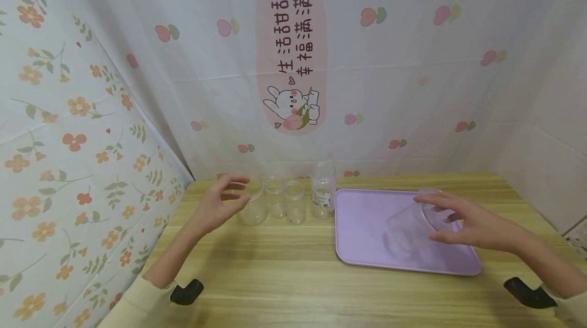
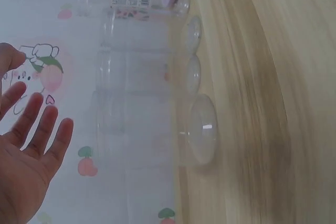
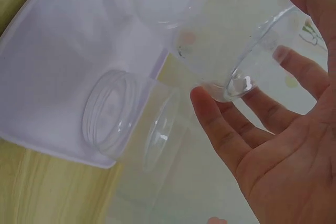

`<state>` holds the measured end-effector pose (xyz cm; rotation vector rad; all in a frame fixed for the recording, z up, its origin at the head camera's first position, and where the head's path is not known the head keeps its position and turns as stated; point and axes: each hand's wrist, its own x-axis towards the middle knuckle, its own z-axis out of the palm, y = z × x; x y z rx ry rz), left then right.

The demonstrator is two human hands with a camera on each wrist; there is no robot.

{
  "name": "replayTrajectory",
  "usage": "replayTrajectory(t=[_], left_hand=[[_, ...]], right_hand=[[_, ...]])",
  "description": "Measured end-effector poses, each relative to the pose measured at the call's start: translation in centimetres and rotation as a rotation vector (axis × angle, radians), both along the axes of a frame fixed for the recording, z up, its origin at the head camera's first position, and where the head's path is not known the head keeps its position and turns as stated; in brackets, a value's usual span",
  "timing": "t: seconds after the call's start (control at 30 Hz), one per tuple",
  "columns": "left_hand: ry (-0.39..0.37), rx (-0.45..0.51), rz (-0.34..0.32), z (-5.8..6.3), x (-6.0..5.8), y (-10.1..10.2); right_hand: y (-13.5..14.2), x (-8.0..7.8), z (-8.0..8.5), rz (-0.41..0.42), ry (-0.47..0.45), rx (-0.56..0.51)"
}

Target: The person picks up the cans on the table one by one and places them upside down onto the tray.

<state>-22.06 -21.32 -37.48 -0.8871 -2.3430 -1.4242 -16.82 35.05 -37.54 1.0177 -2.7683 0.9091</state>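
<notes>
My right hand [image 1: 463, 221] holds a clear plastic jar [image 1: 408, 228] by its base end. This jar tilts over the lilac tray [image 1: 367, 262], mouth side down toward it; whether it touches the tray I cannot tell. Beside it, a smaller clear jar [image 3: 123, 119] stands on the tray with its threaded rim down, mostly behind the hand in the head view. My left hand [image 1: 220, 208], fingers spread and holding nothing, hovers by a wide clear jar [image 1: 255, 211] at the left end of a row. In the left wrist view the left hand [image 2: 26, 156] appears apart from the jars.
Two slim clear jars [image 1: 295, 206] stand along the back of the wooden table [image 1: 275, 277]. A taller jar with a white label [image 1: 322, 198] stands close to the tray's left edge. A printed curtain [image 1: 403, 83] hangs behind the table.
</notes>
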Motion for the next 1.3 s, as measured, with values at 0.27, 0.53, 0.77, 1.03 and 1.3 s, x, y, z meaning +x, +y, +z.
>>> replayTrajectory(t=[0.27, 0.53, 0.77, 1.03, 1.3], left_hand=[[-0.053, -0.099, 0.065, 0.7, -1.1, -0.6], [-0.097, -0.241, 0.091, 1.1, -2.1, -0.7], [-0.037, -0.363, 0.113, 1.1, -2.8, -0.6], [-0.033, -0.39, 0.108, 0.9, -3.0, -0.7], [-0.05, -0.387, 0.114, 0.7, -3.0, -0.8]], right_hand=[[0.3, 0.2, 0.4, -0.001, -0.004, 0.06], [1.1, 0.5, 0.4, -0.003, 0.02, 0.095], [1.4, 0.7, 0.8, 0.004, 0.027, 0.121], [1.4, 1.0, 1.3, 0.006, 0.025, 0.151], [1.9, 1.1, 1.3, -0.009, 0.052, 0.194]])
